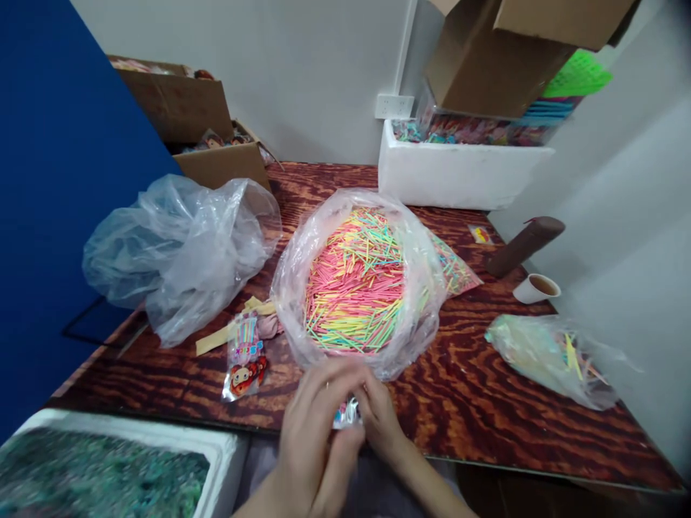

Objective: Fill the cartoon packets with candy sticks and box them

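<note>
Both hands meet at the table's front edge around a small shiny printed plastic packet. My left hand curls over it, thumb below and fingers across the top, a little blurred. My right hand closes on the packet's right side, its fingertips partly hidden behind the left fingers. Only a small part of the packet shows. Just beyond the hands stands a large clear plastic bag, rolled open and full of thin pink, yellow and green sticks. Left of it lies another printed packet with a cartoon figure.
A crumpled clear bag and cardboard boxes stand at left. A white foam box sits at the back right. Nearer are a brown bottle-like object, a paper cup and a plastic bag. Another foam box is front left.
</note>
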`<action>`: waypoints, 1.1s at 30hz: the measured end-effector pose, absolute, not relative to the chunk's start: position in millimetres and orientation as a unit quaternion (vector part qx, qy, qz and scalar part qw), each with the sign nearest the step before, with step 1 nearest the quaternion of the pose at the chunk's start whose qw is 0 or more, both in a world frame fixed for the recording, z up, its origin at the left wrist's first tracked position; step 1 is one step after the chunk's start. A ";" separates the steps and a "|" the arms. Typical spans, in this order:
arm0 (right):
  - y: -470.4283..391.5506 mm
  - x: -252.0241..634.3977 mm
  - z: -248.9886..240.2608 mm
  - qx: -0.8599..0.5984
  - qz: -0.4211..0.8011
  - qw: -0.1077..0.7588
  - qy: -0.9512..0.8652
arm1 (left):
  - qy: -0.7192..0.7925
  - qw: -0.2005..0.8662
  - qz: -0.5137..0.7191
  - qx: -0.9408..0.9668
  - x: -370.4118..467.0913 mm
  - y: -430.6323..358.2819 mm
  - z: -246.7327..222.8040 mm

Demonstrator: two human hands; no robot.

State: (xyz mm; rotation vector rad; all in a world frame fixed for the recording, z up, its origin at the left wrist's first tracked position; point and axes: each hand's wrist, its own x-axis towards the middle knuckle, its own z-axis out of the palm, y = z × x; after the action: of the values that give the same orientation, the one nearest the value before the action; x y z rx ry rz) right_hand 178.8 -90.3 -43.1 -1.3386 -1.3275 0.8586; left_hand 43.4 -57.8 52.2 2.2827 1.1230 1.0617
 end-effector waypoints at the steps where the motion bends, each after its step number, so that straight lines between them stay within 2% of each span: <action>1: -90.3 178.7 -44.1 -0.546 0.362 0.515 -0.552 | 0.395 0.199 0.369 0.817 46.2 -60.3 51.7; 6: -86.7 179.1 -46.2 -0.519 0.380 0.537 -0.546 | 0.336 0.203 0.335 0.857 55.6 -58.2 34.3; 11: -84.3 178.1 -50.3 -0.499 0.416 0.529 -0.545 | 0.341 0.206 0.303 0.866 54.6 -51.7 12.5; 18: -85.1 177.5 -56.3 -0.520 0.383 0.517 -0.562 | 0.325 0.243 0.272 0.872 51.5 -49.4 9.3; 23: -79.9 185.7 -32.1 -0.542 0.410 0.511 -0.526 | 0.451 0.291 0.347 0.769 34.0 -46.6 4.9; 25: -77.1 189.3 -20.8 -0.535 0.429 0.525 -0.504 | 0.485 0.281 0.327 0.761 27.0 -46.5 -2.7; 29: -72.7 193.3 -9.7 -0.517 0.446 0.544 -0.488 | 0.409 0.259 0.225 0.846 21.8 -48.6 -22.1; 33: -65.7 198.7 -4.4 -0.513 0.430 0.545 -0.505 | 0.395 0.248 0.228 0.855 22.0 -49.6 -31.4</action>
State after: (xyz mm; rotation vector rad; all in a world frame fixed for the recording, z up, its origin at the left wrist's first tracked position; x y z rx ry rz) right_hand 198.7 -65.7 -4.4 -1.2164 -1.1988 1.0206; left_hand 22.0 -49.6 -31.4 2.3301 1.0757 0.6222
